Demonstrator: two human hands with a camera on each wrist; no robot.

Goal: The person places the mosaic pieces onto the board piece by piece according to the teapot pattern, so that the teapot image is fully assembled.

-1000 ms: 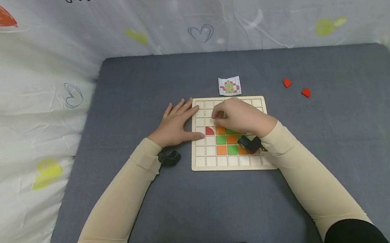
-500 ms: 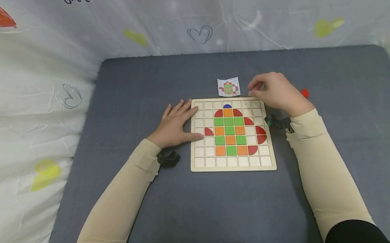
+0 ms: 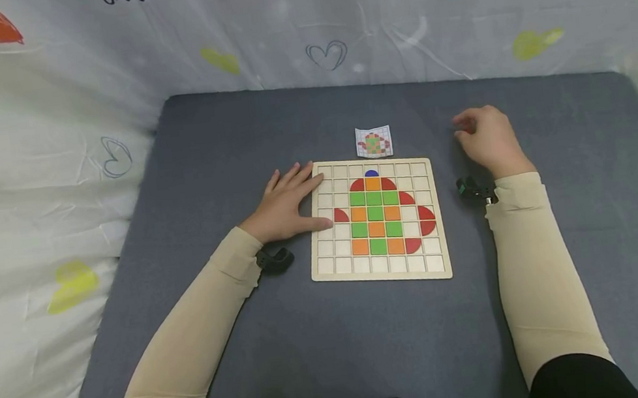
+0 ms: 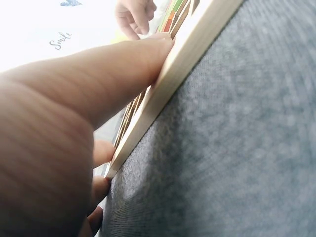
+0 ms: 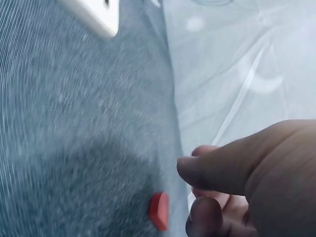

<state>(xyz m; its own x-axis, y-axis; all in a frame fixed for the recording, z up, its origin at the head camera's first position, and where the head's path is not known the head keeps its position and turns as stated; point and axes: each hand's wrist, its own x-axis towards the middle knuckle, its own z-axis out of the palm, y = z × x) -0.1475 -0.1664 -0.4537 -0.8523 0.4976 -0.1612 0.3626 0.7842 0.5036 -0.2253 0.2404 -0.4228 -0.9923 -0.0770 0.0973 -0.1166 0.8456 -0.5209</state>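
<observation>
A wooden grid board (image 3: 326,266) lies on the grey table with green, orange, red and blue tiles in its cells. My left hand (image 3: 283,208) rests along its left edge, fingers spread, thumb (image 4: 143,57) on the rim in the left wrist view. Right of the board, my right hand (image 3: 492,141) hovers over the cloth, its fingers loosely bent with nothing visible between them. One red quarter-round tile (image 5: 159,211) lies on the cloth below these fingers in the right wrist view. In the head view the hand hides the loose tiles.
Behind the board lies a small printed card (image 3: 374,143) with a coloured grid pattern. The grey cloth-covered table (image 3: 323,343) reaches back to a printed white curtain (image 3: 275,20). A black wrist camera (image 3: 275,260) sits close to the board's left side.
My right hand has left the board's middle and moved right, over where two loose red tiles lay. The tiled pattern is uncovered, with a blue tile showing at its top. My left hand has stayed put.
</observation>
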